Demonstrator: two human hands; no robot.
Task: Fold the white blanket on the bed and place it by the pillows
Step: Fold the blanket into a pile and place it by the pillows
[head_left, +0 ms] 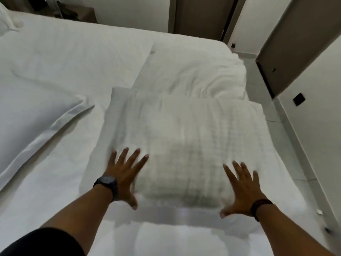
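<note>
The white blanket is seen folded into a thick, blurred block on the bed, its waffle-like weave just made out through the motion smear. It is framed by both hands. The left hand is laid flat on the blanket's near left corner, fingers spread wide and nothing gripped; a dark watch is worn on that wrist, and a black sleeve is glimpsed at the bottom edge. The right hand is likewise splayed open at the near right corner, palm down, thumb pointed inward along the blanket's near edge; no fabric is pinched. A dark band is worn on the right wrist.

A flat pillow is spotted to the left of the blanket, well apart from it, with bare sheet between. Just behind the blanket, a rumpled white duvet is bunched toward the bed's far right corner, its edge touching or overlapped by the blanket; which cannot be told. Pale floor tiles and a brown door are visible to the right of the bed.
</note>
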